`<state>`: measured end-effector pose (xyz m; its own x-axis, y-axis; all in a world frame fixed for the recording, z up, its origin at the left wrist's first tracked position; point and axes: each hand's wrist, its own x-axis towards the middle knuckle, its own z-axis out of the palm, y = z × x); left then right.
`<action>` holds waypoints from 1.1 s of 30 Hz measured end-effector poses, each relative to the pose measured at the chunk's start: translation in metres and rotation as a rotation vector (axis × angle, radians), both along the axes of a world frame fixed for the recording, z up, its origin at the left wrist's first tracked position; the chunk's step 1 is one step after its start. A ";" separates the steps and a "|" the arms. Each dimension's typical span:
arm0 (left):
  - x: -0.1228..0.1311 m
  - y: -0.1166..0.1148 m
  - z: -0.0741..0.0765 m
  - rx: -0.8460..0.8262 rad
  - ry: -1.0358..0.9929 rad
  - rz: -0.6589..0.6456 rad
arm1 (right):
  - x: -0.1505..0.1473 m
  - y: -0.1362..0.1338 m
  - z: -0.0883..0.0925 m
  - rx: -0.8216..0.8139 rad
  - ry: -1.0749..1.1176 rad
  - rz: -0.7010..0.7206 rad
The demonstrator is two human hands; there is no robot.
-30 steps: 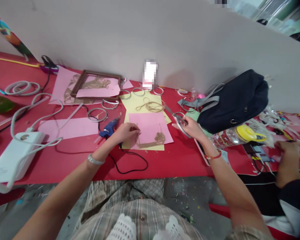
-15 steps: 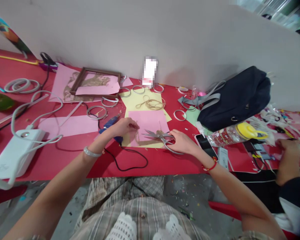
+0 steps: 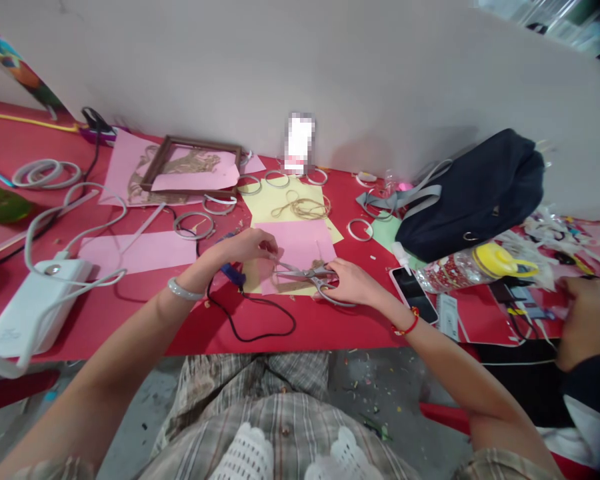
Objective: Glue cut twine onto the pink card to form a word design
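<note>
The right hand (image 3: 353, 283) grips the scissors (image 3: 305, 273) by the handles, blades pointing left across pink paper (image 3: 297, 240). The left hand (image 3: 245, 245) curls just beside the blades, fingertips on the paper, with a glue gun (image 3: 233, 273) under its wrist.

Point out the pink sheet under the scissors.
It's the pink sheet lying on yellow card, beneath the scissors in the right hand; the others lie off the card, to the left.

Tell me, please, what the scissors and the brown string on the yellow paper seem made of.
The scissors look like polished steel: grey, shiny blades and handle loops. The string looks like natural jute twine: matte, tan, slightly hairy strands, but the exact fibre is unclear.
</note>
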<state>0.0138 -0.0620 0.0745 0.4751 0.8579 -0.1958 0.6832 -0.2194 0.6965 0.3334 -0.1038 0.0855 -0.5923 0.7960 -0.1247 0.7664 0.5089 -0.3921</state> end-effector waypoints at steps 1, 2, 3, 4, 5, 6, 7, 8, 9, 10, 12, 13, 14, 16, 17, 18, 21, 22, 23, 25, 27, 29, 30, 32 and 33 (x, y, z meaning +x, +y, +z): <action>0.000 0.001 -0.001 0.008 0.011 -0.005 | 0.000 0.000 0.000 -0.001 -0.004 -0.001; 0.000 0.001 -0.003 0.014 0.022 -0.021 | 0.000 0.001 -0.001 -0.004 -0.007 -0.003; 0.000 0.002 -0.005 0.017 0.035 -0.046 | 0.001 0.002 -0.002 -0.010 -0.011 -0.007; -0.001 0.003 -0.008 0.020 0.045 -0.073 | 0.001 0.002 -0.002 -0.018 -0.014 -0.012; 0.000 0.004 -0.011 0.021 0.055 -0.099 | 0.002 0.003 -0.003 -0.025 -0.018 -0.015; 0.000 0.005 -0.014 0.019 0.061 -0.120 | 0.003 0.004 -0.003 -0.031 -0.020 -0.014; 0.000 0.006 -0.016 0.017 0.066 -0.134 | 0.003 0.004 -0.003 -0.033 -0.021 -0.011; 0.000 0.007 -0.018 0.018 0.071 -0.140 | 0.003 0.004 -0.003 -0.033 -0.021 -0.007; 0.001 0.007 -0.018 0.019 0.076 -0.141 | 0.004 0.005 -0.003 -0.031 -0.021 -0.004; 0.001 0.008 -0.017 0.014 0.083 -0.140 | 0.004 0.005 -0.002 -0.029 -0.021 0.000; 0.003 0.007 -0.010 -0.002 0.100 -0.140 | 0.003 0.005 -0.001 -0.025 -0.024 0.005; 0.005 0.007 -0.005 -0.009 0.108 -0.139 | 0.003 0.005 0.000 -0.023 -0.028 0.009; 0.006 0.006 0.000 -0.013 0.115 -0.137 | 0.002 0.005 0.000 -0.022 -0.031 0.013; 0.010 0.003 0.011 -0.007 0.134 -0.138 | 0.000 0.005 0.001 -0.025 -0.037 0.023; 0.012 0.002 0.015 -0.002 0.145 -0.139 | -0.001 0.005 0.002 -0.027 -0.039 0.025; 0.013 0.001 0.019 0.001 0.153 -0.142 | -0.002 0.006 0.002 -0.029 -0.043 0.027; 0.017 -0.001 0.025 0.014 0.160 -0.160 | -0.007 0.007 0.003 -0.029 -0.063 0.029; 0.018 -0.001 0.025 0.021 0.160 -0.169 | -0.009 0.008 0.003 -0.028 -0.071 0.029; 0.017 -0.001 0.025 0.029 0.162 -0.179 | -0.011 0.009 0.002 -0.027 -0.078 0.028; 0.016 -0.001 0.024 0.040 0.177 -0.192 | -0.014 0.009 0.002 -0.025 -0.092 0.022; 0.013 -0.001 0.022 0.057 0.208 -0.182 | -0.016 0.009 0.002 -0.019 -0.102 0.017; 0.009 0.000 0.021 0.082 0.245 -0.159 | -0.017 0.009 0.002 -0.005 -0.110 0.015; 0.007 0.000 0.020 0.091 0.259 -0.149 | -0.017 0.009 0.002 0.004 -0.109 0.016; 0.003 0.001 0.019 0.097 0.276 -0.137 | -0.016 0.009 0.002 0.023 -0.102 0.020; 0.002 0.001 0.019 0.100 0.280 -0.134 | -0.015 0.009 0.002 0.032 -0.097 0.021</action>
